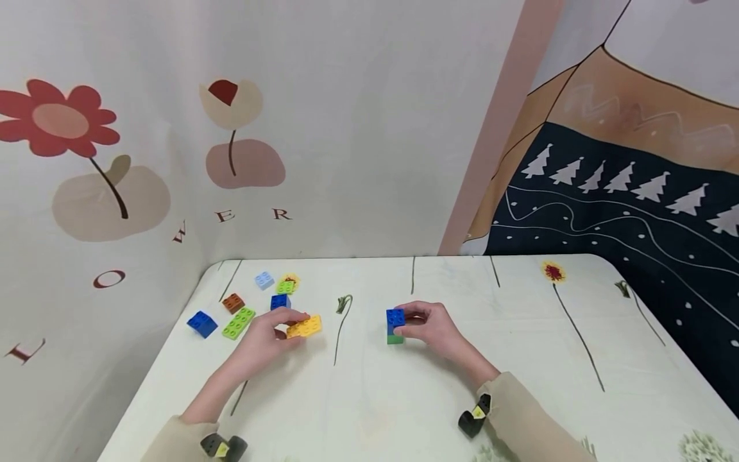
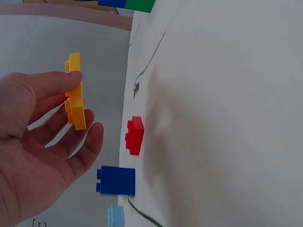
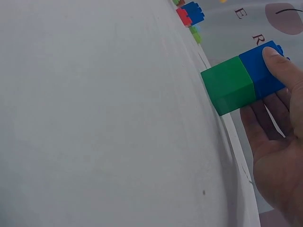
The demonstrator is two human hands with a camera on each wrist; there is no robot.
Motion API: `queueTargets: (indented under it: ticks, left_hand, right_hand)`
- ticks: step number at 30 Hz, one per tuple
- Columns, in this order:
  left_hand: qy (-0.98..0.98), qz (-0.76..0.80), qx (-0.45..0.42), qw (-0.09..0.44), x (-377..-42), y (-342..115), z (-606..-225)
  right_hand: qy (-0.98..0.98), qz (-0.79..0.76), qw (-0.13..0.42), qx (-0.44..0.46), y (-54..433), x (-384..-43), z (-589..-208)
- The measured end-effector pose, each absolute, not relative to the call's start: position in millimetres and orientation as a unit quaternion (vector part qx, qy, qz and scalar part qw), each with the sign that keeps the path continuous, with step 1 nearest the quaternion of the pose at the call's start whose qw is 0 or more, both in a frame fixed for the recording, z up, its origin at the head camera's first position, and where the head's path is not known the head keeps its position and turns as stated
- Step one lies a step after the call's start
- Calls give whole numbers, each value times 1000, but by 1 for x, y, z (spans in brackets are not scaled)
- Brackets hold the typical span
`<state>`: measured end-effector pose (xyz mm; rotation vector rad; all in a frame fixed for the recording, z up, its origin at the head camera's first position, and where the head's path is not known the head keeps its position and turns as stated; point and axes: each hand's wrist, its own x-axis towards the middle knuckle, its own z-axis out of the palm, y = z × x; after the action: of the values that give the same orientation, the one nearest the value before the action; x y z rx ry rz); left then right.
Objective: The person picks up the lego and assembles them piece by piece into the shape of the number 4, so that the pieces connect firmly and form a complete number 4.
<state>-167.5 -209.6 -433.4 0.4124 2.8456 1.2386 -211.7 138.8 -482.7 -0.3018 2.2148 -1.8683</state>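
Nearest is a beige left sleeve (image 1: 173, 444) with a black gadget (image 1: 222, 447) at its cuff, low over the white table (image 1: 358, 404); beyond it, from the left, lie a dark blue brick (image 1: 202, 325), an orange-brown brick (image 1: 233, 303), a long lime brick (image 1: 239, 323), a light blue brick (image 1: 264, 280), another blue brick (image 1: 280, 301) and a small lime brick (image 1: 285, 287); a red brick (image 2: 136, 135) shows only from the left wrist. Next comes the left hand (image 1: 268, 340), thumb and fingers pinching a yellow brick (image 1: 304, 326) clear of the table; well apart from it, the right hand (image 1: 430, 328) grips a blue block (image 1: 395, 317) set on a green block (image 1: 395, 339), though I can't tell whether that pair touches the table; last is the right sleeve (image 1: 534, 420). To my eye, the step in hand is readying the yellow brick beside the stacked pair; bringing them together would call for closing the gap, levelling the yellow brick and lining up its underside with the studs, while the right hand keeps the pair steady.
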Motion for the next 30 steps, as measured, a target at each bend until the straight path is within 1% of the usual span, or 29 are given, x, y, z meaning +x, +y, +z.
queueTargets:
  ticks: [9,16,22,30]
  left_hand:
    - [904,401,145,24,-177,-188,-427]
    - [896,407,175,13,-184,-171,-421]
    - [889,422,179,24,-190,-153,-419]
    - [877,434,204,35,-196,-128,-418]
  right_hand:
    - [751,-641,116,-110,138,-213,-483]
    - [751,-641,112,-110,139,-212,-482]
    - [759,-634,108,-105,139,-212,-482]
    - [769,-622,108,-96,139,-213,-479]
